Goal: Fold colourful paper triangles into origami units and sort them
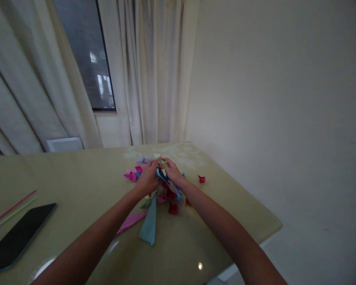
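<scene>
Tabletop (86, 174): spans the lower frame. A dark flat device (20, 233) lies well apart at lower left, untouched. A bundle of coloured folded paper (169, 183) sits at the centre of the frame, between the left hand (147, 179) and the right hand (172, 172). Both hands are closed in on it, grasping; the view being dim and the fingers partly hidden, which pieces each one grips cannot be established. Gathering is judged partial. Outside the grip: a teal paper piece (149, 226), below centre; a pink paper piece (132, 220) to its left; magenta paper pieces (131, 175), left of centre; one red paper piece (201, 179), right of centre, lying alone.
</scene>
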`<state>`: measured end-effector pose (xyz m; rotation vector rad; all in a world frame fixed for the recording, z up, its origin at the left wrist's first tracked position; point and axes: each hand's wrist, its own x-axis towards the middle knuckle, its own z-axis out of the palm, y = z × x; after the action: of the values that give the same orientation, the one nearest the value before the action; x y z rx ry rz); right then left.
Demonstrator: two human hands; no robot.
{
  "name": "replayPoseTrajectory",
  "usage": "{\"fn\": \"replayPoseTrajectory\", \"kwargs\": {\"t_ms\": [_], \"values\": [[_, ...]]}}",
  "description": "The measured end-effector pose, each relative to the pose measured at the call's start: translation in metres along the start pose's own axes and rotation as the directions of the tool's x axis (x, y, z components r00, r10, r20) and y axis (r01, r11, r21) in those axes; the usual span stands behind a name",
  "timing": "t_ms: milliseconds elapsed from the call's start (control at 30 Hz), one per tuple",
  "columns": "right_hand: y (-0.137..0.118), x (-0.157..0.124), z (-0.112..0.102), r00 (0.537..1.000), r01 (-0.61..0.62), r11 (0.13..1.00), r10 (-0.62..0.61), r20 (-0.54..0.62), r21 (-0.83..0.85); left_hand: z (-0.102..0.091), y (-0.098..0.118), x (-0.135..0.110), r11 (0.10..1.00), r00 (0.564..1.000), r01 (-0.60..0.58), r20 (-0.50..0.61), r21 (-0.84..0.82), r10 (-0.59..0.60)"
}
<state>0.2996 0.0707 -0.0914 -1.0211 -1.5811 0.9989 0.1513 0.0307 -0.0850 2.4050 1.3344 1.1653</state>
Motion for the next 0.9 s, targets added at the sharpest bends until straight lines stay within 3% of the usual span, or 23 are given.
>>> {"fn": "replayPoseTrajectory", "kwargs": {"t_ms": [100, 200, 333, 400, 500, 567, 733, 833, 900], "values": [[-0.026, 0.013, -0.02, 0.982, 0.183, 0.978, -0.178, 0.062, -0.099, -0.029, -0.005, 0.021, 0.997, 0.996, -0.059, -0.068, -0.039, 0.056], [-0.036, 0.018, -0.044, 0.954, 0.288, 0.918, -0.252, 0.161, -0.273, -0.055, -0.022, 0.028, 0.995, 0.997, 0.026, -0.068, -0.094, -0.032], [-0.009, 0.021, -0.075, 0.944, 0.306, 0.864, -0.223, 0.242, -0.401, -0.079, -0.066, 0.01, 0.987, 0.981, 0.156, 0.122, -0.024, -0.152], [0.014, 0.024, -0.088, 0.978, 0.191, 0.863, -0.127, 0.166, -0.467, -0.083, -0.089, -0.004, 0.97, 0.971, 0.194, 0.112, 0.146, -0.211], [0.044, 0.034, -0.1, 1.0, -0.013, 0.856, 0.012, -0.006, -0.517, -0.075, -0.11, -0.019, 0.888, 0.938, 0.321, 0.016, 0.328, -0.345], [0.056, 0.045, -0.098, 0.998, -0.06, 0.853, 0.039, -0.05, -0.518, -0.061, -0.112, -0.021, 0.861, 0.911, 0.383, 0.015, 0.335, -0.411], [0.07, 0.088, -0.066, 0.997, -0.07, 0.861, 0.077, -0.006, -0.503, -0.02, -0.11, -0.002, 0.859, 0.874, 0.434, 0.105, 0.273, -0.475], [0.077, 0.114, -0.043, 0.994, -0.071, 0.868, 0.104, 0.039, -0.492, -0.007, -0.12, 0.012, 0.851, 0.864, 0.446, 0.116, 0.277, -0.491], [0.083, 0.129, -0.031, 0.991, -0.071, 0.876, 0.118, 0.07, -0.476, -0.002, -0.13, 0.018, 0.825, 0.834, 0.491, 0.125, 0.28, -0.538]]}}
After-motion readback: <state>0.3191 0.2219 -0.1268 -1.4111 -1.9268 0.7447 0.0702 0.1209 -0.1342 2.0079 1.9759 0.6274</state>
